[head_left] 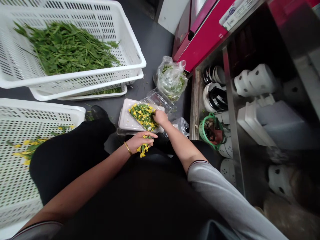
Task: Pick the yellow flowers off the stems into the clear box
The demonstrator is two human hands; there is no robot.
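My left hand [141, 140] is closed around a small bunch of yellow flowers [143, 150] with green stems, held just in front of a clear plastic box. My right hand [160, 117] reaches into the right side of that box, its fingers curled down among the yellow flowers and green stems [142, 115] heaped there. What the right fingers grip, if anything, is hidden. Beneath the box is a white lidded container [127, 115]. The box's clear lid [161, 99] stands open on the far side.
Stacked white baskets [135, 43] hold leafy green stems [67, 50] at upper left. Another white basket [15, 186] with some yellow flowers lies left of my leg. A plastic bag of greens [172, 80] sits beyond the box. Metal shelving [236, 143] with a green basket [203, 133] stands right.
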